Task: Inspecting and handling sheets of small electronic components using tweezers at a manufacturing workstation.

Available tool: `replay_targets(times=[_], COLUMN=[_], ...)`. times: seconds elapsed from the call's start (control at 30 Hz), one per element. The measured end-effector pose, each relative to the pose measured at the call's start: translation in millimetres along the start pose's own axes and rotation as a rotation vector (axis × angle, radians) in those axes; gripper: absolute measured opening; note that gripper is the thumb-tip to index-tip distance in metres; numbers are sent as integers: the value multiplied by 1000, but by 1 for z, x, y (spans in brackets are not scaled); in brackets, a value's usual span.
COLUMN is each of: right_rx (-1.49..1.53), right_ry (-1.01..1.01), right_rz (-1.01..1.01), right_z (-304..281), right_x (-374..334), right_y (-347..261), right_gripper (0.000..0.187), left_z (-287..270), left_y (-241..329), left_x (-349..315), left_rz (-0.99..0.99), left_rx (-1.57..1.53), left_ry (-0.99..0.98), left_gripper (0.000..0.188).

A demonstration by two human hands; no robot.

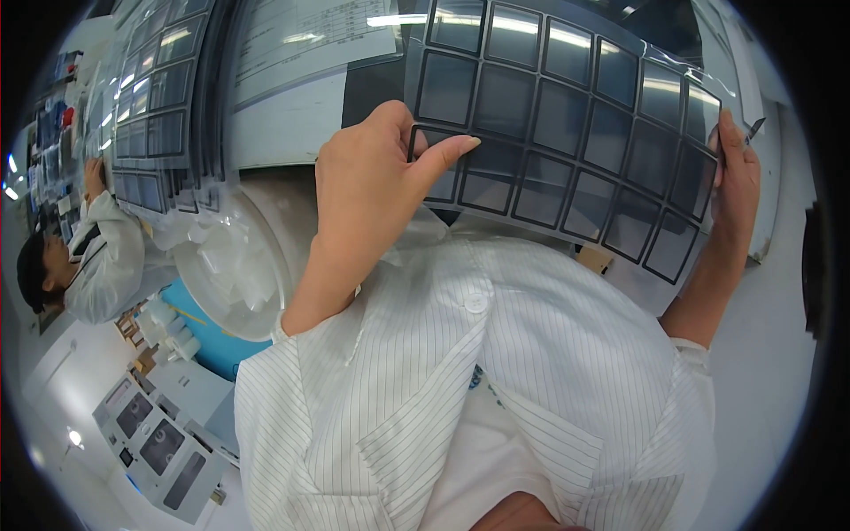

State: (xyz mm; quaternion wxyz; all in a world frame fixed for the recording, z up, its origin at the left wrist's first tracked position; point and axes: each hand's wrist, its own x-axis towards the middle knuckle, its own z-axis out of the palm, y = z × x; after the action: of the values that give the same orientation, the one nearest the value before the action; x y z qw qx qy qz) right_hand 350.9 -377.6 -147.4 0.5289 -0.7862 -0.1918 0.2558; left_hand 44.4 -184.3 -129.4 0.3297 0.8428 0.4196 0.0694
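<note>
In front of me is a clear plastic sheet (575,133) bearing rows of dark rectangular panels with black borders. My left hand (367,181) is closed on its left edge, the thumb lying across the bordered panel at the near left corner and the other fingers mostly hidden. At the sheet's right edge, my right hand (737,173) is closed with its fingertips against the film. A thin, dark pointed tool (755,131) sticks out beside those fingers; its kind and how it is held are unclear.
Similar panel sheets (159,115) stand in a stack to the left. A printed paper (310,35) lies on the white table (292,124). A round bin (282,274) with crumpled clear film is below. Farther left are another person (97,257) and a grey machine (164,442).
</note>
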Motion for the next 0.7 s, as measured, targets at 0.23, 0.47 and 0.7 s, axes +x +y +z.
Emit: replay_targets(times=[0.23,0.47,0.7], right_rx=[2,-9,42], right_ry=[7,-3,-76], right_rz=[-28,-2,13], right_z=[2,0,-5], right_x=[-3,0,4], right_y=[-3,-3,0], right_gripper=[38,36,39], left_z=[-2,-15,-21], left_y=[-2,-2,-3], left_x=[2,7,12], left_rz=[-139,-275,-273], left_rx=[-246,-419,-488], left_ry=[-54,-182,-268], left_gripper=[35,38,38])
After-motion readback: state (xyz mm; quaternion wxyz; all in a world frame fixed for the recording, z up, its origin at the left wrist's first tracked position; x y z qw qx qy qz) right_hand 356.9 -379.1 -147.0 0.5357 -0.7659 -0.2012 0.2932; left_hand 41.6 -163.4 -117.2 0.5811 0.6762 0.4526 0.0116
